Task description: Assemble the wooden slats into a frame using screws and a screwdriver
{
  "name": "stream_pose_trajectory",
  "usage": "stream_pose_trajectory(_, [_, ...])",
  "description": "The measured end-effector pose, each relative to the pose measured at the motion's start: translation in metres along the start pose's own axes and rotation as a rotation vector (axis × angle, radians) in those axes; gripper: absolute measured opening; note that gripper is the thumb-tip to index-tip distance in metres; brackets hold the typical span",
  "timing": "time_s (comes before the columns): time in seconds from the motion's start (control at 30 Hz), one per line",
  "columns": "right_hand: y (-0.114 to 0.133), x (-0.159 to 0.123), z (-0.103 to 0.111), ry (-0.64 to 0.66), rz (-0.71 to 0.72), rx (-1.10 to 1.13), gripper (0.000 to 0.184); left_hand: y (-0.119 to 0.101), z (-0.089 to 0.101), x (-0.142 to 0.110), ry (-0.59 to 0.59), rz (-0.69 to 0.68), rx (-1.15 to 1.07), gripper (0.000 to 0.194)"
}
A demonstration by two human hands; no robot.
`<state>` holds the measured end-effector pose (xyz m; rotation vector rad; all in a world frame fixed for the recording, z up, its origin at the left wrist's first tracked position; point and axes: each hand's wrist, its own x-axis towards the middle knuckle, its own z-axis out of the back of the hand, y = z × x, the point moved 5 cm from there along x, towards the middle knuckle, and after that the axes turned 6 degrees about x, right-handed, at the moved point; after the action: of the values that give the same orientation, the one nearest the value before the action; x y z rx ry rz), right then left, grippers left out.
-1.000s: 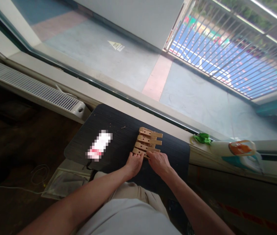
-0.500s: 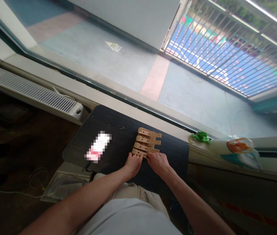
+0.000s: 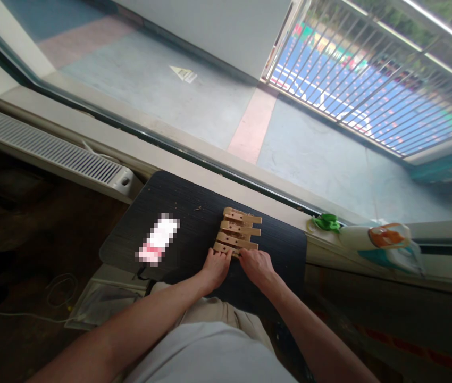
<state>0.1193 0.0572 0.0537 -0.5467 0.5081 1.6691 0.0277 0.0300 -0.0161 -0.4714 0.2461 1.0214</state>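
Note:
On a dark tabletop (image 3: 188, 234) lies a row of several light wooden pieces (image 3: 239, 230), side by side. Each has a rounded left end, small dark holes and a narrower right end; brown crumbs show between them. My left hand (image 3: 215, 270), fingers curled, grips the left part of the nearest wooden piece (image 3: 225, 248). Close beside it, my right hand (image 3: 257, 266) is closed over the same piece toward its right end. The fingertips of my right hand are partly hidden.
A blurred-out rectangular item (image 3: 158, 239) lies on the table's left, with a dark cable. Beyond the table runs a window sill with a green object (image 3: 327, 223) and a white bottle-like container (image 3: 356, 237). A white radiator (image 3: 70, 151) stands at the left.
The whole view has shifted slightly to the left. Both hands stay on the nearest wooden piece, and the pieces keep their places on the table.

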Motion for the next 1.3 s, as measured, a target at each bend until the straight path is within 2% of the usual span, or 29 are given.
stream_pose_trajectory(0.13, [0.001, -0.003, 0.008, 0.007, 0.049, -0.022, 0.021, 0.000, 0.000, 0.001, 0.009, 0.009, 0.017, 0.044])
stream_pose_trajectory(0.23, [0.001, -0.003, 0.011, 0.015, 0.069, -0.053, 0.024, 0.000, -0.001, 0.001, 0.012, 0.009, 0.029, 0.044])
stream_pose_trajectory(0.4, [0.000, 0.000, 0.006, 0.009, 0.078, -0.045, 0.026, 0.001, -0.001, 0.001, 0.009, 0.008, 0.017, 0.045])
stream_pose_trajectory(0.6, [-0.004, -0.001, -0.001, 0.001, 0.016, -0.032, 0.024, -0.001, 0.001, 0.000, 0.026, -0.001, 0.026, 0.046])
stream_pose_trajectory(0.8, [0.006, -0.005, 0.008, 0.021, 0.052, -0.061, 0.021, 0.000, -0.002, 0.000, -0.004, 0.009, 0.036, 0.045])
stream_pose_trajectory(1.0, [0.013, -0.003, 0.011, 0.029, 0.107, -0.036, 0.029, 0.002, -0.004, 0.000, -0.040, 0.020, 0.028, 0.044])
stream_pose_trajectory(1.3, [0.003, 0.003, 0.000, 0.015, -0.037, 0.008, 0.025, 0.001, -0.004, 0.001, 0.001, 0.012, 0.024, 0.045])
